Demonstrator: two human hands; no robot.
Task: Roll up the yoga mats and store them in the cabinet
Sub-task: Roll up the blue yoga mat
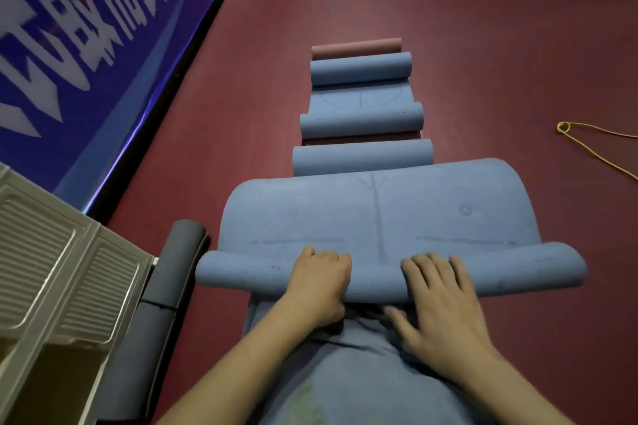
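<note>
Beige plastic, louvred, is showing at the far left: the cabinet [51, 272] is standing on the red floor [448, 45] against the blue banner [86, 45], with a grey rolled mat [172, 272] lying just beside it. Further right, the blue yoga mat [379, 214] is being rolled at its near end, about a third of the way in by my judgement. The left hand [319, 286] is pressing on the roll with fingers curled over its top; the right hand [438, 290] is lying on it with fingers spread and fairly straight. Beyond, three more blue rolls [362, 157] and a pink roll [355, 48] are lining up toward the floor's far edge. Rolling is the step in hand; next, both hands will likely need to push evenly forward, keeping the ends flush. A yellow cord [587, 145] is trailing at the right.
</note>
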